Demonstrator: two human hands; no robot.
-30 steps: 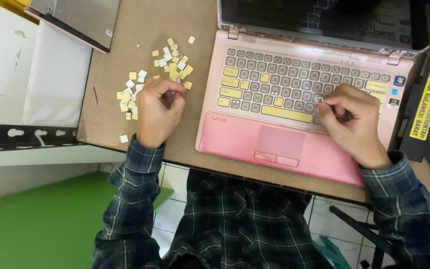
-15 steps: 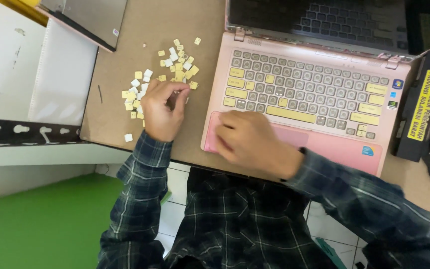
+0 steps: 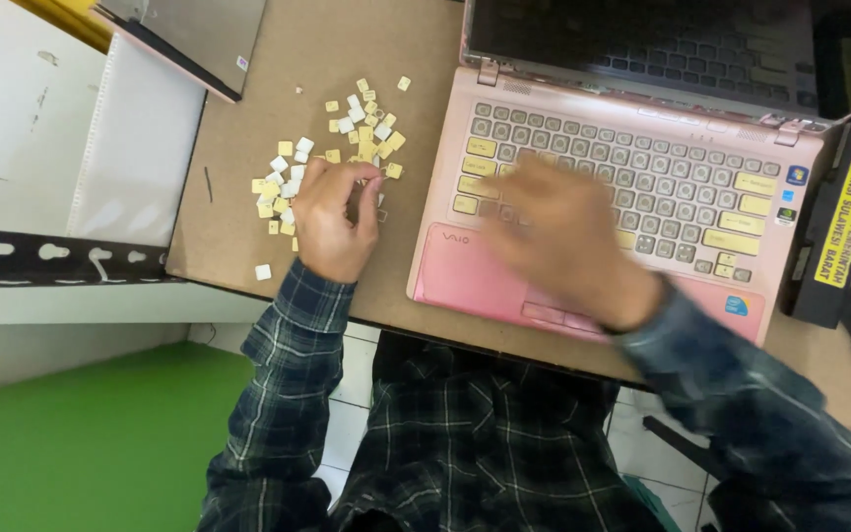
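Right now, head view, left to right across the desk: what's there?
Black slotted bracket → white sheet → loose keycaps with the left hand on them → pink laptop, the blurred right hand over its keys → black labelled box.

There is 1 view, worn on the person's head. It looks steeply down, close over the brown desk (image 3: 278,89) edge and the person's lap.
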